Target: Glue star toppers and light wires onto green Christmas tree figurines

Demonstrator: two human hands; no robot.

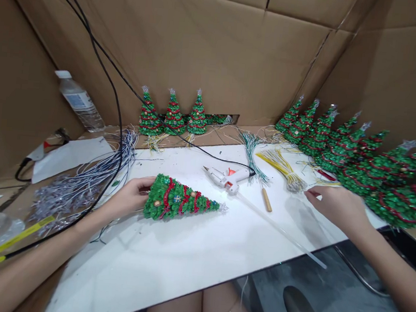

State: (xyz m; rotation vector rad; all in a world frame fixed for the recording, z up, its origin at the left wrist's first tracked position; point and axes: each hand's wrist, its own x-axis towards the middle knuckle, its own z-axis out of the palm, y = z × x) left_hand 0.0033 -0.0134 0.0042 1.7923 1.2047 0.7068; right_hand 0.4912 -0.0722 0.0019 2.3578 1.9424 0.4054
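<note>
The left hand (136, 193) grasps a miniature Christmas tree (180, 199) by its base; the tree lies sideways over the left-centre of the white board (184, 256), its clear star tip pointing right. Its glittery green foliage carries red garlands, gold balls and a small blue ornament. The right hand (338, 204) has its fingers drawn together beside the end of a yellow wire bundle (280, 167); whether they pinch anything, I cannot tell.

Clear-tipped wires (62, 196) heap along the board's left edge. Bare board runs from the tree to the near edge. Just past the star, a hot glue gun (220, 177) lies close, its long glue stick (281, 229) slanting right beyond that edge, with a wooden-handled tool (267, 200) alongside.

Cardboard walls (203, 44) enclose the workspace: a water bottle (80, 98) leans left, three upright trees (174, 116) stand behind, and more trees (347, 151) line the right.
</note>
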